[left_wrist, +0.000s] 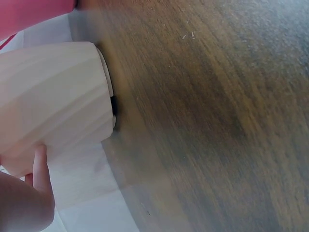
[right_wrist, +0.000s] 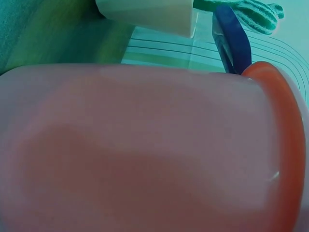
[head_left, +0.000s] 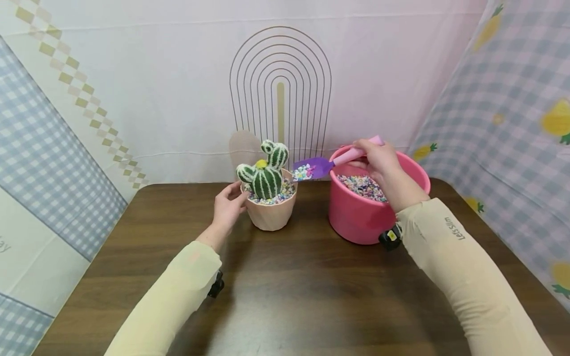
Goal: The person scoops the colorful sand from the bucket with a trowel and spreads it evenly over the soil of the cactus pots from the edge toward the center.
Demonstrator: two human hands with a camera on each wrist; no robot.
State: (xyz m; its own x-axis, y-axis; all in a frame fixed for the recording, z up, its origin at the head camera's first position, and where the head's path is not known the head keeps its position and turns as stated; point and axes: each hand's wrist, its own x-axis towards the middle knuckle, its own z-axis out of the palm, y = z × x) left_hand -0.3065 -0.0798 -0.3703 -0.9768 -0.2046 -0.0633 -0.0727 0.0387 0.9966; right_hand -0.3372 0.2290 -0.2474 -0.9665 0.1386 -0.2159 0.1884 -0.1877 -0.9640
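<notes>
My left hand is at the left side of a cream flower pot, its fingers touching the wall just under the rim. In the left wrist view, a fairly straight finger lies against the ribbed pot. A green knitted cactus with a yellow flower stands in the pot among pastel pebbles. My right hand grips the pink handle of a small shovel over the pink bucket. The purple scoop carries pebbles at the pot's right rim. Colored pebbles also lie inside the bucket.
Pot and bucket stand side by side toward the back of a dark wooden table. Behind it hangs a pale cloth with an arch print, and a checked cloth is on the right.
</notes>
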